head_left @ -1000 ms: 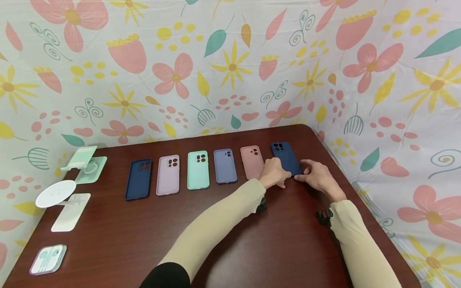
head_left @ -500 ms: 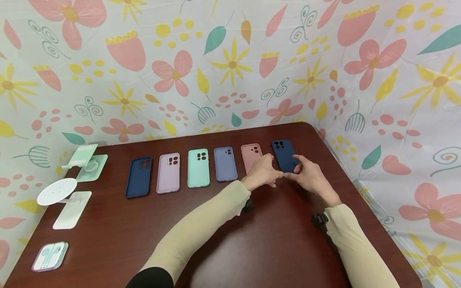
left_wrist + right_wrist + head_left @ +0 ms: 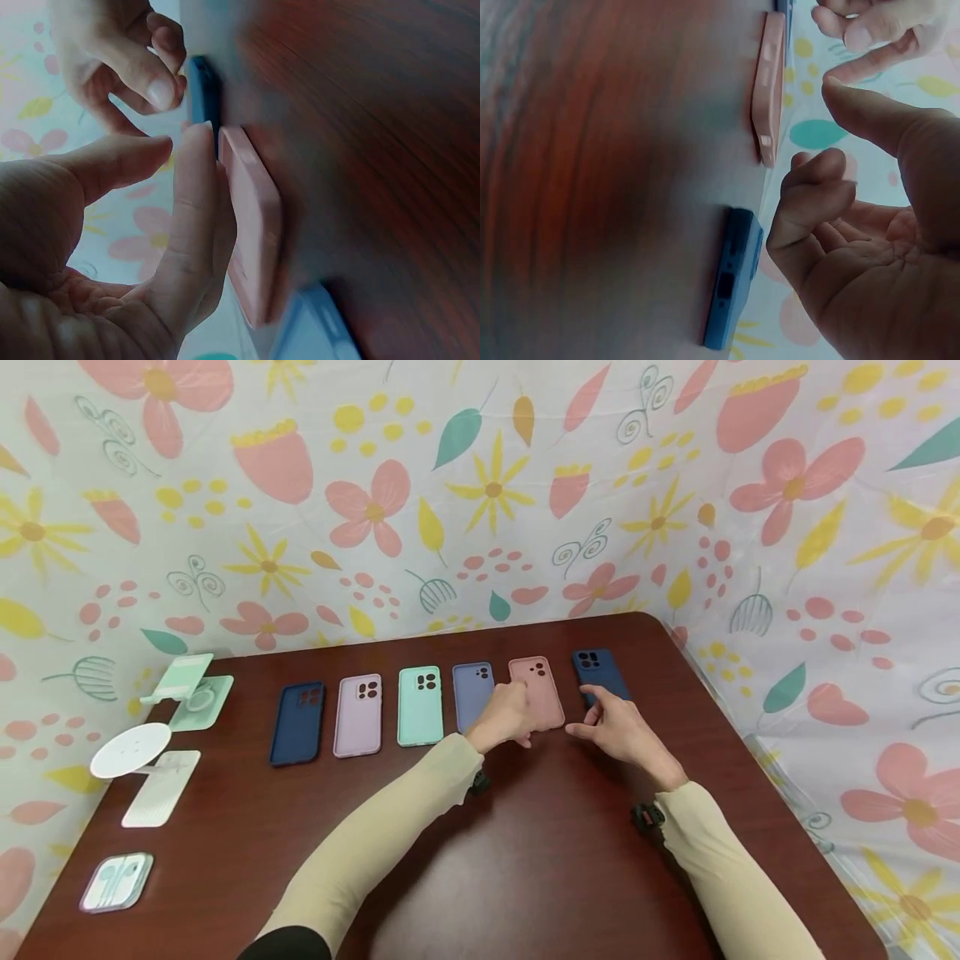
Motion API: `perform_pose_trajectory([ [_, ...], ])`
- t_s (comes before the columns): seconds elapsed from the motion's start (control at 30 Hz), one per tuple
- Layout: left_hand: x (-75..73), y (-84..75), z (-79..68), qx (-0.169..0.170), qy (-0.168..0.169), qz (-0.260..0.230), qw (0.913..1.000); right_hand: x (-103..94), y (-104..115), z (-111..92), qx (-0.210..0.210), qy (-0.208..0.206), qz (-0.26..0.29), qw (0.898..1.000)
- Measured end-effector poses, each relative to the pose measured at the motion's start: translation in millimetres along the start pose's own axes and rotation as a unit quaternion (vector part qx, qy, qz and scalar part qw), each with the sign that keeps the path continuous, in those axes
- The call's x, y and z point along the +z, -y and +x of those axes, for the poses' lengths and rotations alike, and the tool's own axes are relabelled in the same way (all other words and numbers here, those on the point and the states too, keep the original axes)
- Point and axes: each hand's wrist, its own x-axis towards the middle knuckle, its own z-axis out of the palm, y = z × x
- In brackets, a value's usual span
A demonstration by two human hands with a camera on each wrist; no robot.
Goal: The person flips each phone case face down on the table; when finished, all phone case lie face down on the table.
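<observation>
In the head view my left hand [image 3: 506, 714] reaches over the table between the pink phone case [image 3: 545, 693] and the periwinkle phone case [image 3: 471, 689], overlapping both. Its thumb and fingers stand apart with nothing between them in the left wrist view, beside the pink case [image 3: 251, 217]. My right hand [image 3: 624, 735] is above the near end of the dark blue phone case [image 3: 602, 672] at the row's right end, hiding part of it. In the right wrist view its fingers are bent and its thumb extended, holding nothing; the dark blue case [image 3: 733, 285] lies apart below.
Leftward the row goes on with a mint case [image 3: 420, 710], a lilac case [image 3: 357, 718] and another dark blue case [image 3: 297, 727]. Along the left edge stand a green phone stand [image 3: 202, 702], a white stand [image 3: 161, 789] and boxed earphones [image 3: 117, 883]. Patterned curtains border the table.
Both hands have drawn away from the right-hand dark blue case. The left moved left past the pink case; the right moved slightly left and nearer. The cases keep their places in the row.
</observation>
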Motion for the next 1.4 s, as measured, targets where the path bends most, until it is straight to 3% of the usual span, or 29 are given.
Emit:
perform_pose_trajectory([
  [0.07,4.1,14.6,16.3,-0.006,0.004,-0.002,1.0,2.0,1,2,-0.003,-0.001,0.004,1.0],
  [0.2,-10.6,3.5,-6.3,-0.013,0.004,-0.015,0.9998,8.2,2,6,0.0,0.007,0.003,1.0],
  [0.3,-13.9,0.5,-13.1,-0.021,0.014,-0.025,0.9994,13.3,5,10,0.015,0.029,0.002,0.999],
  [0.47,-3.7,12.4,2.8,-0.044,0.035,-0.017,0.9983,20.3,9,15,0.042,0.062,0.01,0.997],
  [0.67,2.8,20.9,16.7,-0.044,0.037,0.012,0.9983,22.6,12,21,0.057,0.077,0.016,0.995],
  [0.93,3.8,20.5,17.0,-0.048,0.018,0.0,0.9987,26.1,4,36,0.051,0.095,0.02,0.994],
  [1.13,8.0,18.6,17.4,-0.04,-0.004,0.012,0.9991,23.6,16,37,0.074,0.109,0.019,0.991],
  [1.4,7.6,15.1,17.5,-0.069,0.003,0.018,0.9975,25.0,15,37,0.068,0.093,0.016,0.993],
])
